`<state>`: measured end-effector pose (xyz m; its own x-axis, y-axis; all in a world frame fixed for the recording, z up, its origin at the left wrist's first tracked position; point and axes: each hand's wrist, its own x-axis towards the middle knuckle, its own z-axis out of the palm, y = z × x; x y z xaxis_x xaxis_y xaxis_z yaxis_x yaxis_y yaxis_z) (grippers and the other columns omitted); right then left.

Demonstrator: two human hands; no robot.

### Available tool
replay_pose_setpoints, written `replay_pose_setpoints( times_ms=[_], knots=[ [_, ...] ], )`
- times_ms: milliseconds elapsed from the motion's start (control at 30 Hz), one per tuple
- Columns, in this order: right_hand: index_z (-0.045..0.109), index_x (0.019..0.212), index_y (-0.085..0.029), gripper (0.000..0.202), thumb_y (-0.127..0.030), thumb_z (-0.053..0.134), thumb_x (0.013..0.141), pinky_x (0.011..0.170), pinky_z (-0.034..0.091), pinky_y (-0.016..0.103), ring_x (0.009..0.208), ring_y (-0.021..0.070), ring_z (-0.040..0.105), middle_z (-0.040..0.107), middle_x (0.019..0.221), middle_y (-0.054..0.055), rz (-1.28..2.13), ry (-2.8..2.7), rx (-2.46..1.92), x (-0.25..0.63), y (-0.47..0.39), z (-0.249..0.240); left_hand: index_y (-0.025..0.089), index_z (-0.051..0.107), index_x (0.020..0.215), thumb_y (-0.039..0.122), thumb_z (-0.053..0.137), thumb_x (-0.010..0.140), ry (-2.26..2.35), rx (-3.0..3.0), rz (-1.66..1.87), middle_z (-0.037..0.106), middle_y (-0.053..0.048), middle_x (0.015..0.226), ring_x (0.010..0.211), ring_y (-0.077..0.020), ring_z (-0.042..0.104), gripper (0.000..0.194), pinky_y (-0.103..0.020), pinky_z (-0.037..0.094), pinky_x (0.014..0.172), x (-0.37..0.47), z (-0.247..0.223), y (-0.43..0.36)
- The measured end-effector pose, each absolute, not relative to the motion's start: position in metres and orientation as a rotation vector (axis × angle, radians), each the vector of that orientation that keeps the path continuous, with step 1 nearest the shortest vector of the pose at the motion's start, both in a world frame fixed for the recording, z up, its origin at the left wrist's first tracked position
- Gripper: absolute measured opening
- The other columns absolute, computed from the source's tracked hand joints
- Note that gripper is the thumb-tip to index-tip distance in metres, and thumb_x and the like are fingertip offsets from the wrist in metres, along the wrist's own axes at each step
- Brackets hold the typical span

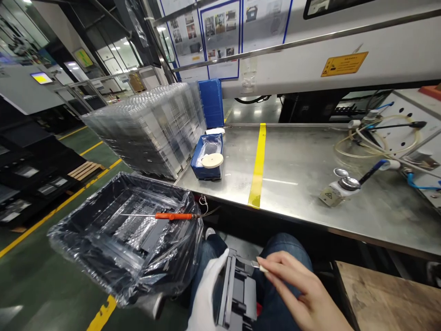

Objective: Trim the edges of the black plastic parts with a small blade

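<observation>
Low over the person's lap, a dark grey plastic part (237,294) rests upright between both hands. The white-gloved left hand (206,294) is wrapped around the part's left edge, gripping it. The bare right hand (303,294), just to the part's right, pinches a small blade-like tool (257,265) between thumb and fingers, its tip touching the part's upper edge.

A yellow warning label (344,64) sits on the machine housing behind the bench; its writing is too small to read, as are the posted sheets (220,32) on the wall.

To the left, a black bin (86,216) lined with clear plastic film holds dark parts, with an orange-handled screwdriver (174,216) lying across its rim. On the steel bench (296,156), marked by a yellow tape stripe (258,165), a small blue tray (206,171) carries a white disc (212,160). Beside it stands a stack of clear plastic trays (151,126), with a blue crate (211,102) behind.
</observation>
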<state>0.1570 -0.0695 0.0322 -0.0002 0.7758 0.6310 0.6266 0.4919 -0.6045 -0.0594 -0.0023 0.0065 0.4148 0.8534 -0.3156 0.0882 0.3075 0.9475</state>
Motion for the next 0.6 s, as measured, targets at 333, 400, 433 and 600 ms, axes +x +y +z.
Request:
replay_pose_setpoints(
  times_ms=[333,400,433,600],
  knots=[
    [0.075,0.105,-0.021,0.020,-0.018,0.057,0.100,0.081,0.054,0.010,0.085,0.0084,0.072,0.073,0.092,0.003,0.284,-1.568,-1.318,0.165,-0.072,0.031,0.021,0.077,0.083,0.060,0.058,0.086,1.197,1.304,0.264,0.073,-0.007,0.091,0.105,-0.0269,0.068,0.044,-0.048,0.046,0.121,-0.045,-0.020,0.042],
    [0.075,0.093,-0.015,0.036,-0.042,0.054,0.104,0.071,0.054,0.013,0.075,0.0114,0.070,0.071,0.081,0.007,0.655,-1.463,-1.395,0.165,-0.073,0.030,0.022,0.079,0.087,0.064,0.056,0.087,1.154,1.317,0.247,0.075,-0.007,0.102,0.115,-0.0281,0.067,0.048,-0.047,0.044,0.125,-0.042,-0.030,0.039],
    [0.072,0.087,-0.012,0.053,-0.058,0.050,0.103,0.064,0.052,0.015,0.067,0.0115,0.064,0.065,0.072,0.007,0.865,-1.410,-1.421,0.163,-0.073,0.030,0.022,0.080,0.088,0.067,0.055,0.087,1.137,1.323,0.240,0.075,-0.007,0.105,0.118,-0.0293,0.067,0.051,-0.048,0.045,0.125,-0.042,-0.033,0.035],
    [0.056,0.073,-0.011,0.088,-0.096,0.038,0.086,0.051,0.026,0.020,0.055,0.0067,0.030,0.035,0.059,-0.001,1.306,-1.323,-1.394,0.152,-0.069,0.029,0.034,0.072,0.130,0.062,0.060,0.088,0.885,1.422,0.388,0.069,-0.001,0.129,0.129,-0.0219,0.062,0.052,-0.036,0.048,0.124,-0.056,-0.011,0.007]
  ],
)
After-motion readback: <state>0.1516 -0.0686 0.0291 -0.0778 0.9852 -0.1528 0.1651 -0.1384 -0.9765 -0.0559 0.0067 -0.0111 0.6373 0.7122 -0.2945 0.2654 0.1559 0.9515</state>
